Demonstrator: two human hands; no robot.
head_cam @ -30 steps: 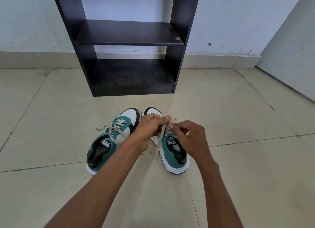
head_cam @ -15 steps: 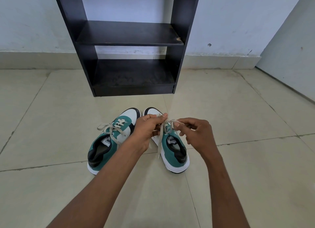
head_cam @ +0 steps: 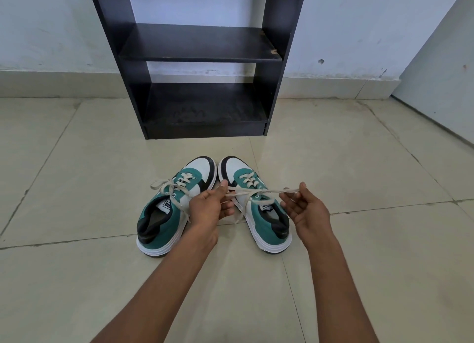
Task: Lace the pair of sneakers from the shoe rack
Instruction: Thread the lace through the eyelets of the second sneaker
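Note:
Two teal, white and black sneakers stand side by side on the tiled floor, toes toward the rack. The left sneaker (head_cam: 169,214) has a tied cream lace with loose loops. The right sneaker (head_cam: 266,222) lies between my hands, and its cream lace (head_cam: 266,191) is stretched sideways above the tongue. My left hand (head_cam: 209,208) pinches one end of that lace at the shoe's left side. My right hand (head_cam: 305,209) holds the other end out to the right, fingers curled, palm up.
A black shoe rack (head_cam: 202,60) with bare shelves stands against the white wall just behind the sneakers. A second wall (head_cam: 441,60) closes the right side. Beige floor tiles (head_cam: 359,163) spread all around.
My hands were close together over the right sneaker; they have since pulled apart sideways, drawing the lace taut. The right hand moved to the right. The sneakers have stayed put.

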